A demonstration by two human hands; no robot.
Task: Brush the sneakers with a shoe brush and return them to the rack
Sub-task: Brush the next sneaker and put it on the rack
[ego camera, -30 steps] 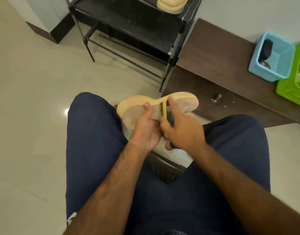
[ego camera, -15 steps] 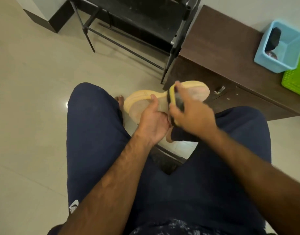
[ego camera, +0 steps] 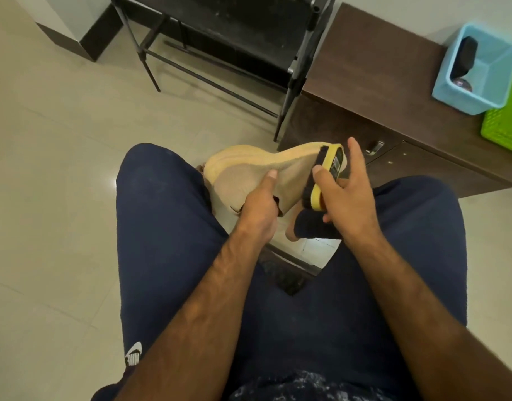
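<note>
A tan sneaker (ego camera: 249, 172) lies on its side above my knees, its pale sole rim turned up and away from me. My left hand (ego camera: 259, 208) grips it at the collar, thumb pressed on the fabric side. My right hand (ego camera: 346, 195) holds a yellow-backed shoe brush (ego camera: 325, 176), and the dark bristles press against the sneaker's toe end. The black metal shoe rack (ego camera: 234, 44) stands ahead at the top of the view; only its lower shelf shows.
A dark brown low cabinet (ego camera: 373, 82) stands right of the rack. On it sit a blue plastic bin (ego camera: 477, 73) and a green basket (ego camera: 506, 120). Pale floor tiles (ego camera: 60, 157) spread to the left. My legs in navy trousers (ego camera: 167, 241) fill the foreground.
The brush has slid along the sneaker toward the toe, to the right. The sneaker has rolled so its fabric side faces me instead of its sole. The view has tilted down.
</note>
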